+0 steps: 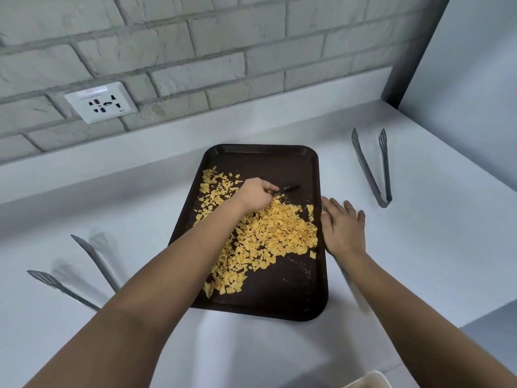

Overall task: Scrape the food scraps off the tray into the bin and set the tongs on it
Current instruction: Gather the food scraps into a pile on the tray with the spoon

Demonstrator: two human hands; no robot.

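left hand (256, 198) grips scraper (289, 188), scraps (268, 233) on tray (291, 292)

Your tray (291, 289) sits mid-desk (419, 261), scraps (268, 233) on it; tongs (373, 166) lie right, another pair (84, 270) left.

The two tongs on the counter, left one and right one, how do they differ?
The right tongs lie right of the tray, in full view, arms joined at the near end. The left tongs lie left of it, near end hidden behind the left forearm, arms spread wider. Both are grey metal, tips pointing away, untouched by either hand.
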